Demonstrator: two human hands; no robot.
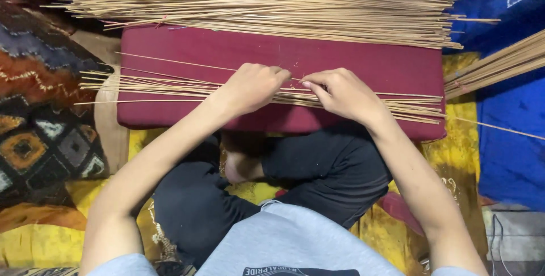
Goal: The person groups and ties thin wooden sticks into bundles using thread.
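I sat cross-legged with a dark red cushion point(363, 63) across my lap, and on its near half lay a thin layer of long pale sticks point(153, 86), their length running from my left to my right, the ends jutting past both edges of the cushion. My left hand point(252, 86) was curled shut over the middle of that layer, knuckles up, fingers pressed onto the sticks; whether it pinched one stick or several I could not tell. My right hand point(340, 91) was closed as well, thumb and forefinger nipped together just beside the left, seemingly on a single stick that slanted away towards the far left corner.

I judged these sticks to be very light, stiff along their length but springy, and easy to snap if bent sharply. They looked smooth and likely to roll or slide over each other, so a pinch near the middle, where my hands were, seemed the steadiest hold.

A much thicker heap of the same sticks point(267, 12) lay along the far edge of the cushion, pointing the same way.
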